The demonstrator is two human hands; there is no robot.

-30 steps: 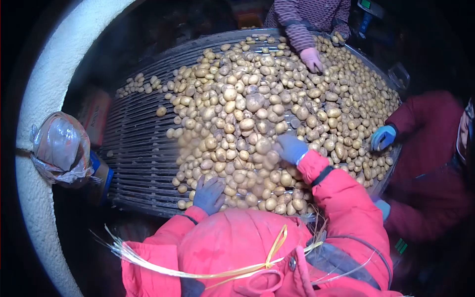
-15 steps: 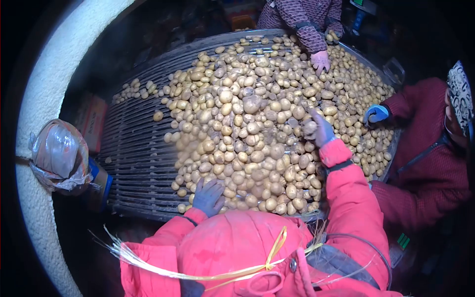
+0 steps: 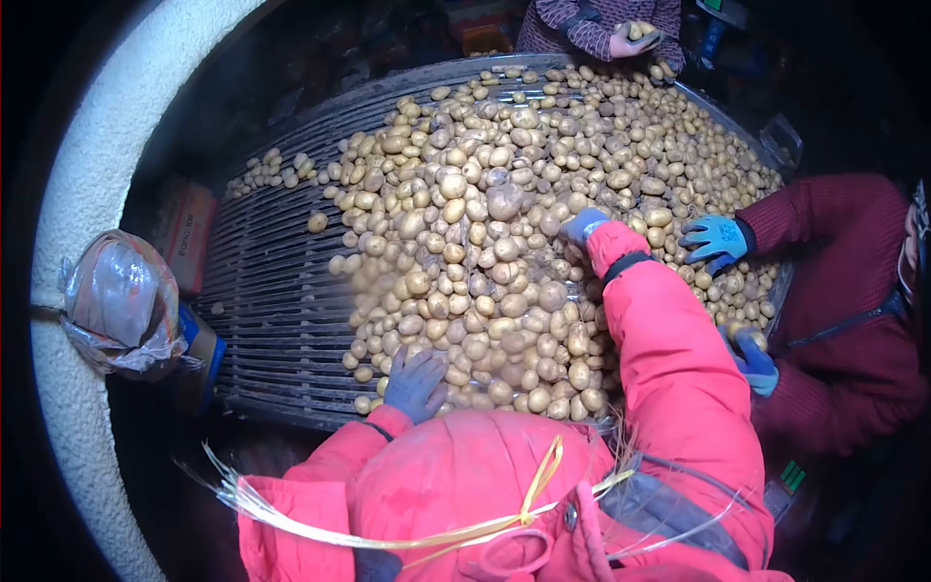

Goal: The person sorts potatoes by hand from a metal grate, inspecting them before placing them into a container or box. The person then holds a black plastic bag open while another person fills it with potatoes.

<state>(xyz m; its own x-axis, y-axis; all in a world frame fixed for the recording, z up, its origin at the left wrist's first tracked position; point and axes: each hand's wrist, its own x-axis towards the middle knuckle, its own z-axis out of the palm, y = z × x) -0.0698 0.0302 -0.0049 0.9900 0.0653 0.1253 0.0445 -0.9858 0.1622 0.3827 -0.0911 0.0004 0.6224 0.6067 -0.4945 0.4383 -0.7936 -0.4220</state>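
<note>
A big heap of small yellow potatoes lies on a slatted metal sorting table. My left hand, in a grey-blue glove, rests with fingers spread on the potatoes at the near edge. My right hand, also gloved, reaches far into the middle of the heap on a red sleeve. Its fingers curl down among the potatoes, and whether they hold one is hidden.
A person in dark red at the right has blue gloves over the potatoes. At the far end, a pink-gloved hand holds potatoes. A plastic-wrapped bundle and a cardboard box sit left of the table.
My right hand, which lifted a potato half a second ago, has moved left and down into the heap's middle. The far person raised their hand with potatoes. My left hand stayed put.
</note>
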